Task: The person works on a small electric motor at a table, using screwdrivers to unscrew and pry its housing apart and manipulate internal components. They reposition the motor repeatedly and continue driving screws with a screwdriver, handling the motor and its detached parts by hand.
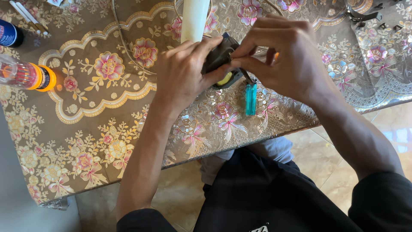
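My left hand (184, 71) grips a small dark grey electrical part (219, 58) with a yellow piece (224, 79) showing on its underside, held just above the flowered tablecloth (107, 116). My right hand (285, 58) pinches a thin dark tool (246, 76) against the top of that part. A turquoise lighter (251, 99) lies flat on the cloth directly below both hands. Most of the grey part is hidden by my fingers.
A white cylinder (194, 19) stands behind my hands. At the left lie a clear bottle with an orange cap (30, 76) and a dark can (10, 35). Thin wire (122, 43) loops across the cloth. Black metal bits (365, 15) sit far right. The table edge (240, 144) runs near my lap.
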Action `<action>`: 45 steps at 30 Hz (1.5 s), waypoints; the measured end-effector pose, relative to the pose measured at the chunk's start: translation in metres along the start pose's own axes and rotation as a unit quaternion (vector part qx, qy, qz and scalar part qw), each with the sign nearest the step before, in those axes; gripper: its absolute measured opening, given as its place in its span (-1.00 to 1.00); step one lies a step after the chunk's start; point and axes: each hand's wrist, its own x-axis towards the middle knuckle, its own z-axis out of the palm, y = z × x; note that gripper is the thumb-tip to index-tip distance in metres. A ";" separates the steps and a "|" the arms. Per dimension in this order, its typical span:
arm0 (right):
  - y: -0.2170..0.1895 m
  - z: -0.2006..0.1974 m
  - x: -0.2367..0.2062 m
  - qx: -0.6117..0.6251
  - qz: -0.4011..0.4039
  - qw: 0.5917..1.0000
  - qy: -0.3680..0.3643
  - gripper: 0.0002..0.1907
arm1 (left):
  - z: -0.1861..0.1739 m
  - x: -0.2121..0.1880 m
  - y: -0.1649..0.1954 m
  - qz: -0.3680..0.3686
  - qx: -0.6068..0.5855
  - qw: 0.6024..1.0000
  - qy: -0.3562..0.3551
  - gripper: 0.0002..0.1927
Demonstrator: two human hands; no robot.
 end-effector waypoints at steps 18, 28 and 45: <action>0.024 -0.003 -0.005 0.060 0.029 0.997 -0.049 -0.54 | 0.019 -0.006 0.018 -0.002 0.083 0.996 -0.012 -0.37; 0.036 -0.001 -0.009 0.049 -0.021 0.996 -0.076 -0.57 | 0.009 -0.001 0.021 -0.017 0.016 1.000 -0.021 -0.26; 0.066 -0.019 -0.063 -0.222 -0.017 0.975 -0.004 -0.70 | 0.017 -0.001 0.031 -0.031 0.037 0.999 -0.009 -0.39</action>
